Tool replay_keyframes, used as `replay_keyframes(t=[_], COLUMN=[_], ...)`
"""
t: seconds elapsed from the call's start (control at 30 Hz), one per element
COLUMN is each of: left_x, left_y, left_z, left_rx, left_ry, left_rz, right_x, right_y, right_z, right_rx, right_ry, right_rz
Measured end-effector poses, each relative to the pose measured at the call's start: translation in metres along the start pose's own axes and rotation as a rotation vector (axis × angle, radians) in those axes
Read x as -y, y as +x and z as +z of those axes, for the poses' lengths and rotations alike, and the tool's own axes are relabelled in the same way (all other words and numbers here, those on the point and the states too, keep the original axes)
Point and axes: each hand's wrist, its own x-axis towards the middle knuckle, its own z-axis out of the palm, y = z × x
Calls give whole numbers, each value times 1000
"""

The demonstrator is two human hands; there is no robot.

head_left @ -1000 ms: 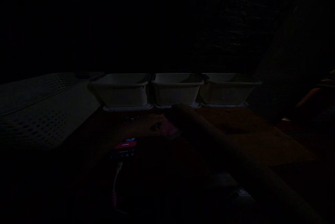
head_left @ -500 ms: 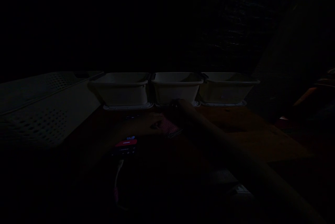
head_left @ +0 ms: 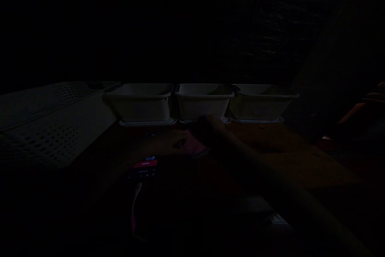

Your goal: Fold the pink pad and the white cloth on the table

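The scene is very dark. My left hand [head_left: 164, 144] rests on the wooden table [head_left: 285, 148], its fingertips touching a small pink patterned item [head_left: 195, 146]. My right hand [head_left: 210, 126] reaches in from the lower right and sits on the far side of the same pink item, just in front of the middle white bin [head_left: 203, 102]. Both hands' fingers are too dim to read. A small red and black device [head_left: 143, 168] with a pale cord [head_left: 134, 205] lies near my left wrist.
Three white bins stand in a row at the table's back: the left bin [head_left: 141, 104], the middle one and the right bin [head_left: 261, 102]. A white perforated panel [head_left: 45, 128] slopes at the left. Another person's arm [head_left: 357, 114] shows at the right edge.
My right hand has drawn slightly back from the middle bin's base and settled lower onto the pink item. My left hand has barely moved.
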Motion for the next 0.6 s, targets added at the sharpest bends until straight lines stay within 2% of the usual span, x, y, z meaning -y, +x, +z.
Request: replay_keyframes(t=[0.27, 0.47, 0.6], left_x=[-5, -2, -1], left_y=[-1, 0, 0], left_z=[-3, -1, -1], left_rx=[15, -17, -14], left_ry=[9, 31, 16], left_rz=[-7, 21, 25], right_x=[4, 2, -2], right_y=[-6, -1, 2], right_z=[-4, -1, 4], right_rx=[-72, -13, -19], right_ry=[53, 97, 101], right_rz=[79, 17, 31])
